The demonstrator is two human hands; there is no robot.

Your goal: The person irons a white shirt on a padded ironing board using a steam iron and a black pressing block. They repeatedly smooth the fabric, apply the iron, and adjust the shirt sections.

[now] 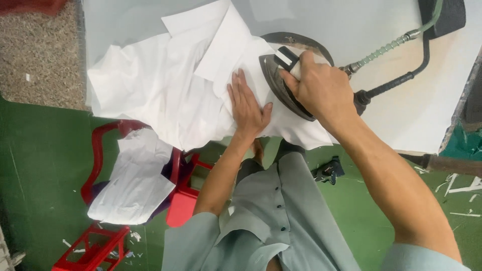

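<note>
Your right hand point(321, 88) is gripping the handle of the iron point(283, 83), fingers clamped around it, and the iron is resting on the white shirt point(170, 85) at the near edge of the table point(416, 100). Your left hand point(246, 105) is lying flat on the shirt just beside the iron, fingers spread slightly apart and holding nothing, pressing the cloth down. The shirt is lying crumpled across the table, with its hem hanging over the near edge. A green hose point(396, 42) and a dark cable point(401, 80) are running from the iron's back toward the far right corner. Below the table, a red stool point(108, 145) is holding a pile of white cloth point(135, 180), which is draping over its seat; a second red stool point(93, 251) is standing near it on the green floor point(45, 165), where white scraps are lying scattered.
</note>
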